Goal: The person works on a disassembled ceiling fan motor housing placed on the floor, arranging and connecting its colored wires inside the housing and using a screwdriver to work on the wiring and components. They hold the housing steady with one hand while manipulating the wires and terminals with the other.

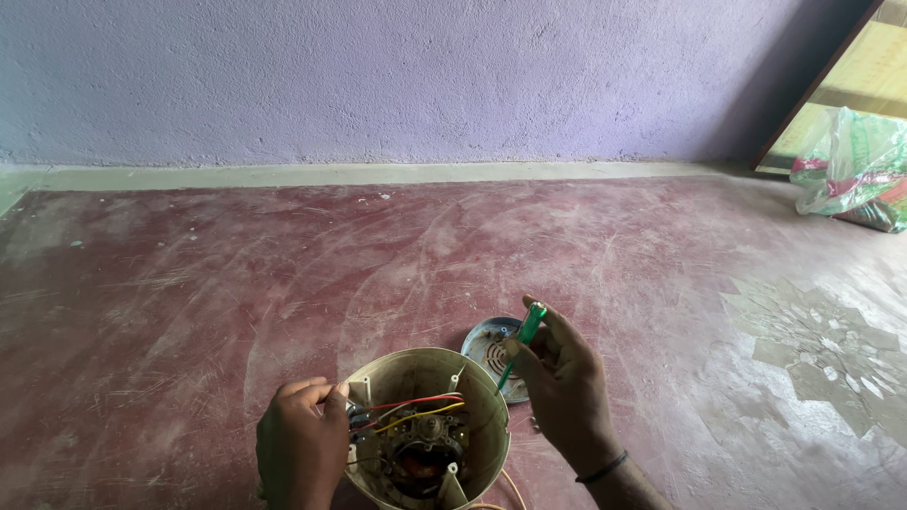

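Note:
A cream plastic appliance housing (397,373) lies open on the red floor, with red and yellow wires (420,409) and a motor inside it. My left hand (300,442) grips the housing's left rim, fingers curled at the wiring. My right hand (562,382) holds a green-handled screwdriver (527,329), its tip pointing down toward the housing's right rim. A round grey metal cover plate (484,342) lies flat on the floor just behind the housing, beside my right hand.
The worn red floor (283,274) runs back to a purple wall (378,76). A plastic bag with coloured contents (855,170) sits at the far right by a wooden door frame. A pale cord (513,486) trails from the housing.

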